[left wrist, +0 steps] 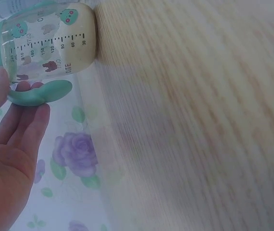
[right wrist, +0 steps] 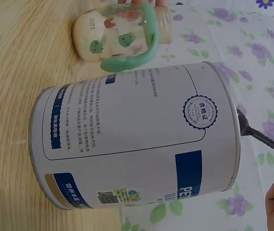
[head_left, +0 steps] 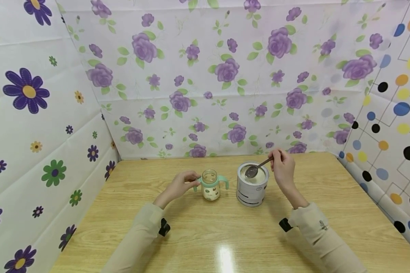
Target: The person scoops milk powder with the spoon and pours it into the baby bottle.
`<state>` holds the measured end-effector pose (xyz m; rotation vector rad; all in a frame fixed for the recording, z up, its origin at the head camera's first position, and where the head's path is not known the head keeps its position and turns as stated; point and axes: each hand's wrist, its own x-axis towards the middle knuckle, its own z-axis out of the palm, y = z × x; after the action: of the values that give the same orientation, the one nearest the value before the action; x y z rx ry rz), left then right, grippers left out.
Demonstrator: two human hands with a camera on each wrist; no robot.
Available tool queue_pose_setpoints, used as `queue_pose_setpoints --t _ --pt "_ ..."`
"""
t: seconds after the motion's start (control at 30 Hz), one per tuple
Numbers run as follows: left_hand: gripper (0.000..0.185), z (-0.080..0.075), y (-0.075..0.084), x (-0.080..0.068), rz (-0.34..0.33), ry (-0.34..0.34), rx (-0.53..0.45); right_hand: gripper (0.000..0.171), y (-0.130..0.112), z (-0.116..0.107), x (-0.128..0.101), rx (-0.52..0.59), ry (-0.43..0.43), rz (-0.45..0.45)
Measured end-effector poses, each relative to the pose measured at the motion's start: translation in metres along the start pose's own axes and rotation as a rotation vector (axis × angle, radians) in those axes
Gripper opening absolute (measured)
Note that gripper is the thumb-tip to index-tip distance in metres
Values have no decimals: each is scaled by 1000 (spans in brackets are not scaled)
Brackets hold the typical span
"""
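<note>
A clear baby bottle [head_left: 210,186] with mint-green handles stands uncapped on the wooden table [head_left: 205,242], with pale powder at its bottom [left wrist: 55,43] [right wrist: 122,36]. My left hand [head_left: 182,184] grips its left handle [left wrist: 41,94]. Right of the bottle is an open white tin [head_left: 252,184] [right wrist: 137,139] of pale powder. My right hand [head_left: 283,167] pinches the handle of a metal spoon [head_left: 256,168], whose bowl is over the tin's mouth. Only the spoon's dark handle [right wrist: 264,139] shows in the right wrist view.
Floral sheets [head_left: 212,76] wall the table at the back and left, and a dotted sheet [head_left: 396,125] closes the right side. Bare wood lies in front of the bottle and tin.
</note>
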<state>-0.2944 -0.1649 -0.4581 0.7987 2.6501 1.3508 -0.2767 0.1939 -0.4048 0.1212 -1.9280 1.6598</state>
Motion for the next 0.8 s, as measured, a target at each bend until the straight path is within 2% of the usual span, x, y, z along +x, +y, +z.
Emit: queue_pose_setpoints --t 0.13,0.3,0.47,0.63,0.8 --pt "20 0 0 0 -2 2 0 40 2 1 -1 -91 8 -120" --pt "21 0 0 -1 0 1 2 40 5 4 -2 -224 17 -332" --pt "22 -1 1 -1 -1 2 3 37 8 6 -4 -242 -48 -513" --pt "21 0 1 0 -9 4 4 36 9 10 -6 -209 -89 -571" --pt "20 1 1 0 -6 7 5 36 6 15 -11 -195 -106 -554"
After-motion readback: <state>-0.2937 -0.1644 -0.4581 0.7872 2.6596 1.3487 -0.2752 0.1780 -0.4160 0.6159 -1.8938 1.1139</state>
